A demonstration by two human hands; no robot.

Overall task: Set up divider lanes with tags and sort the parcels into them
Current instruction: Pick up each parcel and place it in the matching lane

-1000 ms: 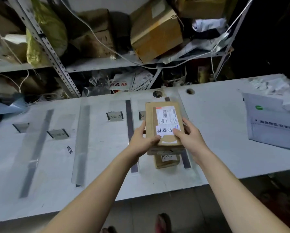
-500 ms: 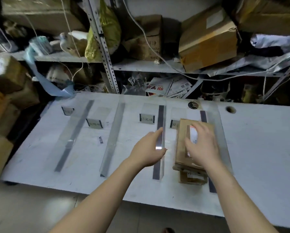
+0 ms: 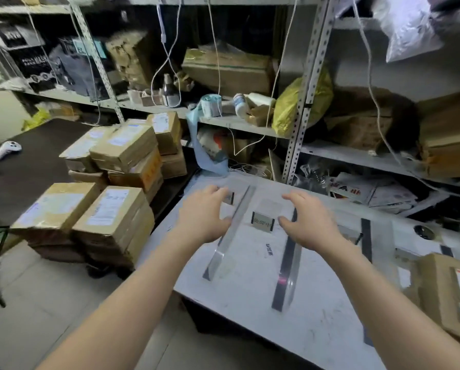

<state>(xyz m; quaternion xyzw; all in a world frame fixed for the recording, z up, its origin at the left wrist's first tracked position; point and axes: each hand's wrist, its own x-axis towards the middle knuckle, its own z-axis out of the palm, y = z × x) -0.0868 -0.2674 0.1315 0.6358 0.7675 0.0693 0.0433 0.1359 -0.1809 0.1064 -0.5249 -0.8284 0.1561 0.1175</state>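
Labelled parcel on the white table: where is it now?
Head view, far right edge: the parcel lies on the table, right of the dark divider strip, beyond the right hand.

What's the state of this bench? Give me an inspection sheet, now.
Surface: white table, scuffed.
Job's things: clear dividers and tags set on it; one parcel at its right end; parcel stack off its left end.
Clutter: loose label lying flat between dividers.
Hands: left hand and right hand open, holding nothing, over the dividers.
Cables: white cords hang down the shelves.
Surroundings: shelves packed with boxes, yellow bag.
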